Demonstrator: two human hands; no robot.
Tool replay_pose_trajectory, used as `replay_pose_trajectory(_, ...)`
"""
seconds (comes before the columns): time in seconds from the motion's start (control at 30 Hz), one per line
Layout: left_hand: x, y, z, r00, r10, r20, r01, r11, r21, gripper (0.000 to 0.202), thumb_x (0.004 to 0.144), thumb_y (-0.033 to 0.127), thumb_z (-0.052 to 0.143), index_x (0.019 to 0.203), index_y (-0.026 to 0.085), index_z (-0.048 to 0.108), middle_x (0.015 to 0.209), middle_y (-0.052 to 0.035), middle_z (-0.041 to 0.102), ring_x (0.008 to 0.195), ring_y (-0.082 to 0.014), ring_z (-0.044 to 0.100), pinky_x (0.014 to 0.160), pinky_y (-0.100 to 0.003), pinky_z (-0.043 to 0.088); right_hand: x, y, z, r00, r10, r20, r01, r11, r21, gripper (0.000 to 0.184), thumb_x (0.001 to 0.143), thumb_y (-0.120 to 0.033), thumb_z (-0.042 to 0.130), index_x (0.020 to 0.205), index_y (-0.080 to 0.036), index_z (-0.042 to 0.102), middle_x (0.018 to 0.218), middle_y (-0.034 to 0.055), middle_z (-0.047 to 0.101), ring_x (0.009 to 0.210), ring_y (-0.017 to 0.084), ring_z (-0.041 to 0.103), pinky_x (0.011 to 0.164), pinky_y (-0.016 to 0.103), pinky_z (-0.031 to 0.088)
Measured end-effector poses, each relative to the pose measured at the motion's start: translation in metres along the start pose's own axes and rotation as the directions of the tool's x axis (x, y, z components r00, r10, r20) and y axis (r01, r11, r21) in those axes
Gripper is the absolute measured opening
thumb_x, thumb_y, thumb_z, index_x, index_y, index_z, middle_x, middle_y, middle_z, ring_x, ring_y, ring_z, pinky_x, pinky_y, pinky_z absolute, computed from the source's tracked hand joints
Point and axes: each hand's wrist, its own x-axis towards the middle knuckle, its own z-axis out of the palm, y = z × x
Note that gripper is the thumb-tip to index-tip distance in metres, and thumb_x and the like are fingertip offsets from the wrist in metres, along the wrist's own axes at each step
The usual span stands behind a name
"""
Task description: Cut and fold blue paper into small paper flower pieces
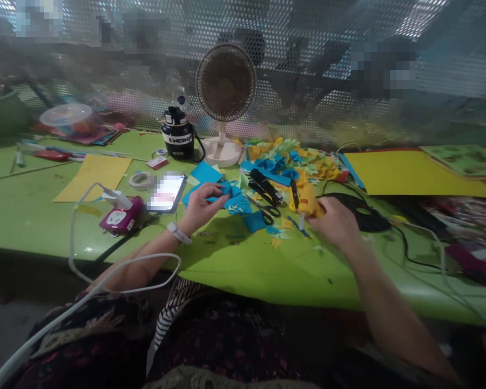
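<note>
Between the hands: black-handled scissors (262,206) lie on the green tabletop (227,265), apparently left there so either hand can reach them.
Left hand (204,208): narrow pinch, fingers gathered on a piece of blue paper (231,197), seemingly to keep the small piece from slipping.
Right hand (335,222): closed narrowly around yellow paper (310,204), held at the tabletop's surface, its exact grip partly hidden.
Beyond both hands: a heap of yellow and blue paper scraps (289,156) sits by a desk fan (225,84), probably kept together within easy reach.
Left of the left hand: a smartphone (167,193), its screen blurred, lies near a pink power socket (120,215), whose white cable (75,237) trails across the tabletop.
</note>
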Motion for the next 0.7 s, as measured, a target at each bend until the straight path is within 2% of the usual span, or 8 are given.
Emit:
replay_pose_trajectory(0.17, 0.000, -0.006, 0.002, 0.998, -0.060, 0.014, 0.060, 0.998, -0.034, 0.028, 0.078, 0.041, 0.075, 0.074, 0.014, 0.065, 0.100, -0.0113, 0.066, 0.091, -0.0207, 0.067, 0.054, -0.025, 0.063, -0.005, 0.057, 0.015, 0.972, 0.205, 0.119, -0.188, 0.973, -0.137, 0.038, 0.076, -0.051, 0.062, 0.092, -0.017, 0.066, 0.094, 0.0142, 0.066, 0.086, 0.029, 0.063, 0.068, 0.035, 0.043)
replay_pose_trajectory(0.27, 0.002, -0.009, 0.002, 0.998, -0.059, 0.011, 0.059, 0.998, -0.020, 0.027, 0.077, 0.040, 0.075, 0.075, 0.014, 0.066, 0.100, -0.0117, 0.067, 0.089, -0.0200, 0.066, 0.054, -0.025, 0.062, -0.008, 0.076, 0.015, 0.956, 0.238, 0.172, -0.211, 0.964, -0.162, 0.040, 0.077, -0.051, 0.063, 0.095, -0.015, 0.068, 0.096, 0.0170, 0.068, 0.090, 0.031, 0.064, 0.070, 0.037, 0.045)
replay_pose_trajectory(0.37, 0.003, -0.012, 0.000, 0.999, -0.049, 0.006, 0.049, 0.999, 0.002, 0.025, 0.077, 0.038, 0.075, 0.077, 0.015, 0.068, 0.100, -0.0122, 0.067, 0.093, -0.0210, 0.067, 0.055, -0.024, 0.061, -0.011, 0.081, 0.004, 0.967, 0.190, 0.171, -0.164, 0.974, -0.157, 0.032, 0.077, -0.043, 0.068, 0.094, -0.016, 0.068, 0.099, 0.0184, 0.068, 0.095, 0.034, 0.063, 0.073, 0.039, 0.047)
replay_pose_trajectory(0.43, 0.004, -0.013, -0.001, 0.999, -0.040, 0.010, 0.040, 0.999, 0.021, 0.024, 0.077, 0.037, 0.075, 0.076, 0.015, 0.068, 0.096, -0.0119, 0.067, 0.095, -0.0221, 0.067, 0.055, -0.025, 0.061, -0.014, 0.073, -0.008, 0.989, 0.098, 0.114, -0.083, 0.988, -0.131, 0.025, 0.080, -0.039, 0.067, 0.093, -0.018, 0.069, 0.100, 0.0192, 0.068, 0.095, 0.034, 0.063, 0.074, 0.040, 0.047)
replay_pose_trajectory(0.5, 0.005, -0.014, -0.001, 0.999, -0.036, 0.012, 0.036, 0.999, 0.028, 0.023, 0.077, 0.037, 0.075, 0.075, 0.015, 0.069, 0.093, -0.0112, 0.068, 0.092, -0.0214, 0.067, 0.055, -0.026, 0.061, -0.016, 0.056, -0.019, 1.000, -0.016, 0.010, 0.017, 0.998, -0.060, 0.024, 0.087, -0.038, 0.060, 0.098, -0.018, 0.069, 0.102, 0.0193, 0.069, 0.095, 0.033, 0.064, 0.078, 0.041, 0.046)
replay_pose_trajectory(0.53, 0.005, -0.015, -0.001, 0.999, -0.033, 0.012, 0.033, 0.999, 0.027, 0.022, 0.077, 0.037, 0.075, 0.074, 0.015, 0.069, 0.092, -0.0110, 0.068, 0.091, -0.0208, 0.067, 0.055, -0.025, 0.061, -0.016, 0.045, -0.023, 0.999, -0.047, 0.007, 0.047, 0.999, 0.000, 0.026, 0.089, -0.036, 0.057, 0.103, -0.019, 0.069, 0.106, 0.0179, 0.069, 0.091, 0.030, 0.065, 0.079, 0.041, 0.047)
replay_pose_trajectory(0.63, 0.005, -0.016, -0.001, 1.000, -0.017, 0.016, 0.017, 0.999, 0.034, 0.022, 0.077, 0.037, 0.075, 0.075, 0.016, 0.070, 0.093, -0.0117, 0.068, 0.094, -0.0216, 0.067, 0.055, -0.025, 0.060, -0.010, 0.003, -0.022, 0.974, -0.149, 0.172, 0.111, 0.970, 0.214, 0.024, 0.090, -0.035, 0.054, 0.100, -0.021, 0.070, 0.105, 0.0114, 0.071, 0.083, 0.025, 0.067, 0.074, 0.037, 0.049)
replay_pose_trajectory(0.7, 0.006, -0.017, -0.002, 1.000, -0.014, 0.022, 0.013, 0.999, 0.052, 0.022, 0.077, 0.037, 0.076, 0.075, 0.016, 0.070, 0.094, -0.0123, 0.068, 0.097, -0.0230, 0.067, 0.056, -0.026, 0.060, -0.003, -0.024, -0.015, 0.915, -0.276, 0.294, 0.178, 0.930, 0.321, 0.025, 0.092, -0.035, 0.053, 0.104, -0.021, 0.070, 0.106, 0.0092, 0.072, 0.086, 0.024, 0.068, 0.073, 0.034, 0.049)
